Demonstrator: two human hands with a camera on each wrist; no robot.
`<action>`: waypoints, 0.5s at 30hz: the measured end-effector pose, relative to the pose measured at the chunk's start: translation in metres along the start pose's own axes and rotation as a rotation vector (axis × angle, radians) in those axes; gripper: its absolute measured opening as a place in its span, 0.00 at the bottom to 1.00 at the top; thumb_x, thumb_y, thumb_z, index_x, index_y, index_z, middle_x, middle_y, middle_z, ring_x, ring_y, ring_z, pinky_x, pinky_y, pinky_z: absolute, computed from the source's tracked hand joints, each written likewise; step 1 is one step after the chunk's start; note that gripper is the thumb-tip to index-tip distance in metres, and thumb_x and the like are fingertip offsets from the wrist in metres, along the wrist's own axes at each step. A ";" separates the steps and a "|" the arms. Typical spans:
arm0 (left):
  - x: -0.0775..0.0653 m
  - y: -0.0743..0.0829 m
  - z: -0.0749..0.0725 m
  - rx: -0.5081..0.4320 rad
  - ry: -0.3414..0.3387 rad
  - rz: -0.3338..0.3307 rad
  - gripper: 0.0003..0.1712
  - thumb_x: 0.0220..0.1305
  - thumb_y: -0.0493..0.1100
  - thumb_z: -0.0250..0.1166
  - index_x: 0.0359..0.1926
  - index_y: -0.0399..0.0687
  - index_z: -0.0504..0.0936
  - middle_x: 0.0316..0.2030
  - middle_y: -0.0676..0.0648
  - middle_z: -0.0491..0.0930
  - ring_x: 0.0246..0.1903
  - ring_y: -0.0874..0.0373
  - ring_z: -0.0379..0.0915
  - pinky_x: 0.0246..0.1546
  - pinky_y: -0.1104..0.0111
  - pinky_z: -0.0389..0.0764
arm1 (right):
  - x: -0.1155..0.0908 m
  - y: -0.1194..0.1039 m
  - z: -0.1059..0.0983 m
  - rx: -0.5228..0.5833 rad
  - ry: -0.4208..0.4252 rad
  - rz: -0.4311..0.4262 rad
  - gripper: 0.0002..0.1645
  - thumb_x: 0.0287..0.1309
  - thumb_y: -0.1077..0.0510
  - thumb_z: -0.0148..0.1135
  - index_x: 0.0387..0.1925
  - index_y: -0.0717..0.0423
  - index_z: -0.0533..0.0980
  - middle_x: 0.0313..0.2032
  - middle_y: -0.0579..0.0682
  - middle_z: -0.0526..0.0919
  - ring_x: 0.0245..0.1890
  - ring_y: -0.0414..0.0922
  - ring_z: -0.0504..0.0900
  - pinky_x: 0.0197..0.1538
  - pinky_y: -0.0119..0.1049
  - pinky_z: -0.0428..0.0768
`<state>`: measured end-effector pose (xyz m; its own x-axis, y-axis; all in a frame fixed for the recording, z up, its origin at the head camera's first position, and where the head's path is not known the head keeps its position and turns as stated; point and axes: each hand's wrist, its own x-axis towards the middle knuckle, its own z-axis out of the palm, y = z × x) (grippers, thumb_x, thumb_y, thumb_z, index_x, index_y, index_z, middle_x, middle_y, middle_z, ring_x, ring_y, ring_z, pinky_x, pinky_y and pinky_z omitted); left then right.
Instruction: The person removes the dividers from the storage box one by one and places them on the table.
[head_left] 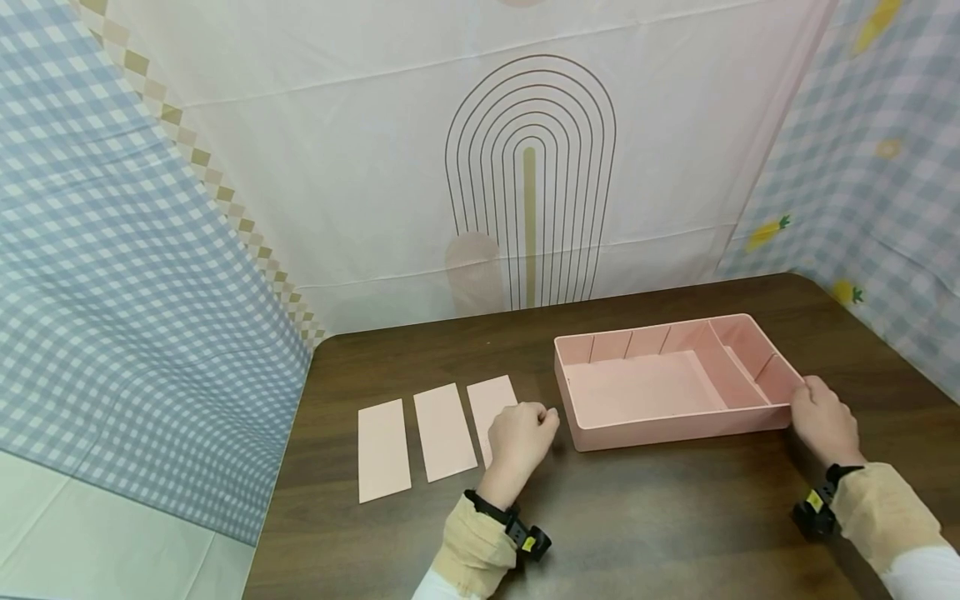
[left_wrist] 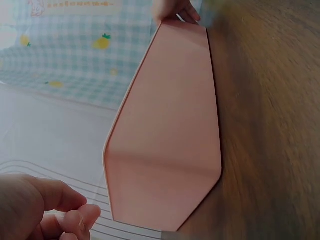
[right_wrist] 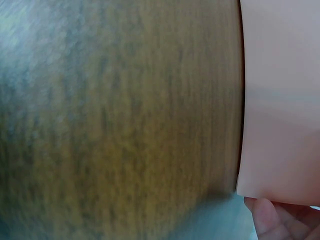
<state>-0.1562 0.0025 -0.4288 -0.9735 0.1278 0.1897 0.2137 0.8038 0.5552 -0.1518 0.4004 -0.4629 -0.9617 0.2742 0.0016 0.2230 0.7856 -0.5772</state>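
Note:
A shallow pink tray [head_left: 645, 429] stands on the table, with slots along its back wall. One long divider [head_left: 726, 367] crosses it near the right end, and a shorter divider splits the narrow section behind it. My right hand [head_left: 825, 421] grips the tray's right end near the front corner, its fingers against the end wall. Between the tray and the flat panels, my left hand [head_left: 521, 437] hovers with loosely curled fingers, nothing visible in them. Three flat pink panels, a left one [head_left: 383, 450], a middle one [head_left: 445, 432] and a right one [head_left: 486, 402], lie in a row; my left hand partly covers the right one.
The dark wooden table [head_left: 660, 525] has rounded back corners. Behind it hangs a white cloth [head_left: 360, 192] with line arches, flanked by blue checked cloths. Both wrists wear a strapped camera, the left one [head_left: 528, 537] hanging low over the table.

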 end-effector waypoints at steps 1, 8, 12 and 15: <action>0.000 0.001 0.001 0.002 0.001 0.004 0.24 0.59 0.48 0.54 0.07 0.54 0.63 0.05 0.58 0.55 0.08 0.63 0.54 0.10 0.72 0.52 | 0.000 0.000 0.000 -0.001 0.002 0.000 0.28 0.64 0.53 0.22 0.51 0.73 0.57 0.47 0.78 0.63 0.42 0.74 0.64 0.40 0.66 0.63; 0.002 0.008 0.001 0.038 -0.012 0.032 0.23 0.59 0.49 0.53 0.08 0.55 0.65 0.06 0.58 0.57 0.09 0.63 0.55 0.10 0.72 0.54 | 0.000 -0.001 -0.001 0.000 -0.007 0.005 0.28 0.64 0.53 0.22 0.52 0.73 0.56 0.48 0.78 0.62 0.43 0.74 0.63 0.41 0.67 0.62; 0.002 0.013 0.002 0.036 -0.008 0.055 0.23 0.58 0.47 0.53 0.08 0.54 0.64 0.05 0.58 0.56 0.08 0.63 0.54 0.10 0.72 0.53 | 0.000 -0.001 -0.001 -0.005 -0.003 0.006 0.28 0.64 0.53 0.22 0.52 0.73 0.56 0.48 0.78 0.62 0.43 0.74 0.63 0.42 0.67 0.62; 0.002 0.016 0.003 0.026 0.001 0.074 0.22 0.58 0.46 0.54 0.08 0.54 0.63 0.05 0.58 0.55 0.08 0.64 0.53 0.10 0.72 0.51 | 0.000 -0.001 0.000 -0.007 0.001 0.001 0.28 0.64 0.53 0.22 0.52 0.73 0.56 0.48 0.78 0.62 0.43 0.75 0.63 0.41 0.67 0.62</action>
<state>-0.1553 0.0175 -0.4218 -0.9550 0.1871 0.2300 0.2829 0.8069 0.5185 -0.1518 0.3998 -0.4619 -0.9613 0.2754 0.0023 0.2248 0.7894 -0.5713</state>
